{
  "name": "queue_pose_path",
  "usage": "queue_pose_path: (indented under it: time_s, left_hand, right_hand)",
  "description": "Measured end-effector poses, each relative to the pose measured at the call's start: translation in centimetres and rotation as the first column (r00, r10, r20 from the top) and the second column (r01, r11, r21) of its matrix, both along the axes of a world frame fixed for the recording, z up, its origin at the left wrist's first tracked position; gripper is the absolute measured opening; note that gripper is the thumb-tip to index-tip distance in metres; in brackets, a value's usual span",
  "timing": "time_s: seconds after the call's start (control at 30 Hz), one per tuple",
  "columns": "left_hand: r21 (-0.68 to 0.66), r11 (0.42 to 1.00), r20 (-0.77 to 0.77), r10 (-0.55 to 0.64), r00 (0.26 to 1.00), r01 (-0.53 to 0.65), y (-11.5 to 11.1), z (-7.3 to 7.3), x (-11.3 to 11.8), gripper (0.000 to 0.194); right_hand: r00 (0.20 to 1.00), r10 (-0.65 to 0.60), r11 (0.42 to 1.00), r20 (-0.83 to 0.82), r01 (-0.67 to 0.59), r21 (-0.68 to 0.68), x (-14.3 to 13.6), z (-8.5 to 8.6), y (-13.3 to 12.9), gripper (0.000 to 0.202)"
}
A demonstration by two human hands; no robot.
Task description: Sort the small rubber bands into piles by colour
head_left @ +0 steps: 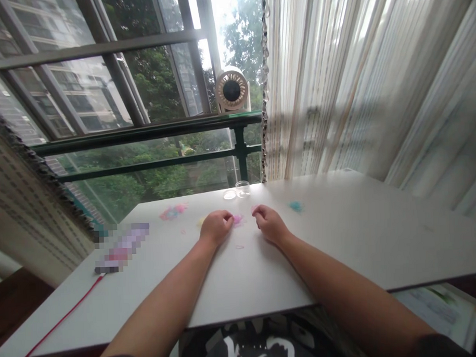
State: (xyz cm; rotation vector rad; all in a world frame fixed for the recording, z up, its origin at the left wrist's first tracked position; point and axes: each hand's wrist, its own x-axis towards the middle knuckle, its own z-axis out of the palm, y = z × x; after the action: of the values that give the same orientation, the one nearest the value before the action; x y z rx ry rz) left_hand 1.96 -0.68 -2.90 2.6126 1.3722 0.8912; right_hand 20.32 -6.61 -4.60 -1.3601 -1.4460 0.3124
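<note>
My left hand is closed in a pinch on the white table, between a yellow pile and a purple-pink pile of small bands; what its fingertips hold is too small to make out. Right of the purple-pink pile, my right hand is closed too, its fingers curled and their contents hidden. A single pink band lies between my forearms. Farther left sits a mixed pink and blue pile, and a teal pile lies beyond my right hand.
At the table's back edge stand a clear round container and a clear lid. A blurred-out device with a red cable lies at the left. A white fan is on the green railing behind.
</note>
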Motion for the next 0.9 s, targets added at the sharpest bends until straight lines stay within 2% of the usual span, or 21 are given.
queue_pose_path:
  time_s: [0.17,0.43,0.6,0.77,0.9]
  left_hand:
    - [0.027,1.0,-0.022,0.014,1.0,-0.014,0.5,0.1,-0.2,0.023]
    - [-0.055,0.998,0.087,0.032,0.996,-0.027,-0.2,0.8,-3.3,0.028]
    - [-0.094,0.994,0.113,0.071,0.991,-0.06,-0.2,1.2,-4.4,0.03]
    - [-0.12,0.984,0.114,0.147,0.983,-0.133,0.5,1.1,-5.0,0.028]
    - [-0.147,0.979,0.08,0.158,0.984,-0.145,0.5,0.8,-5.0,0.027]
  right_hand:
    - [1.0,-0.014,1.0,-0.023,0.014,0.009,0.1,-0.2,0.2,0.019]
    - [0.998,-0.004,1.0,-0.063,0.005,0.004,0.3,-0.3,0.2,0.018]
    - [0.998,0.017,1.0,-0.066,-0.017,0.002,0.2,-0.3,0.2,0.018]
    - [0.997,0.053,0.999,-0.059,-0.053,0.004,0.2,-0.4,0.1,0.018]
    - [0.995,0.093,0.996,-0.049,-0.093,0.0,0.1,-0.5,0.1,0.018]
